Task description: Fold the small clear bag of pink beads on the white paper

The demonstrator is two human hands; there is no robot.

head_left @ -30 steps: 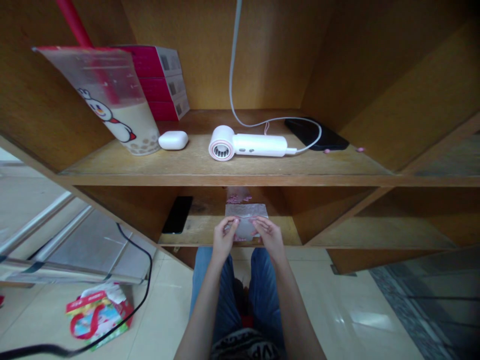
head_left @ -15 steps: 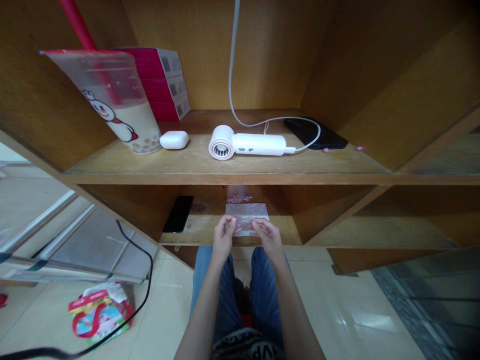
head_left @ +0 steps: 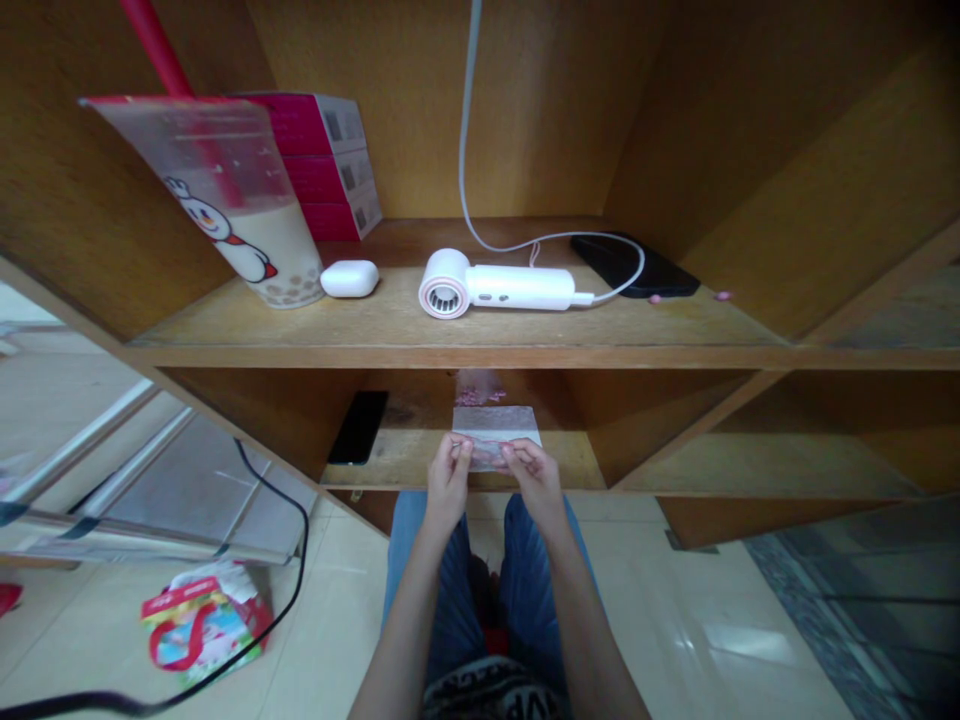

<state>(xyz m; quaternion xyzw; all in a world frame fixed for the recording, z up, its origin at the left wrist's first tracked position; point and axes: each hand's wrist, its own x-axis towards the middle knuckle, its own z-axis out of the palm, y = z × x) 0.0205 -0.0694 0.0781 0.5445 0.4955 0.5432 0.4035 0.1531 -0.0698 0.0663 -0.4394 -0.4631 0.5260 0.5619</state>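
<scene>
Upper left: cup (head_left: 281, 232) is showing a white, red-scarfed snowman print (head_left: 247, 262); boxes (head_left: 324, 180) are displaying magenta with whitish ends. Upper centre: handheld device (head_left: 517, 287) is showing white with a pink ring (head_left: 424, 297). Lower centre: sheet (head_left: 499, 420) is appearing whitish; small pieces (head_left: 471, 398) are showing pink; jeans (head_left: 521, 570) are showing blue.

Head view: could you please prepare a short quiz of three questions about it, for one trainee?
1. True or false: the left hand and the right hand pinch a translucent piece between them.
2. What lies left of the hands on the lower shelf? a) red straw; b) black phone; c) white cable
3. How many pink boxes are stacked behind the drink cup?

Key: 1. true; 2. b; 3. three
</scene>
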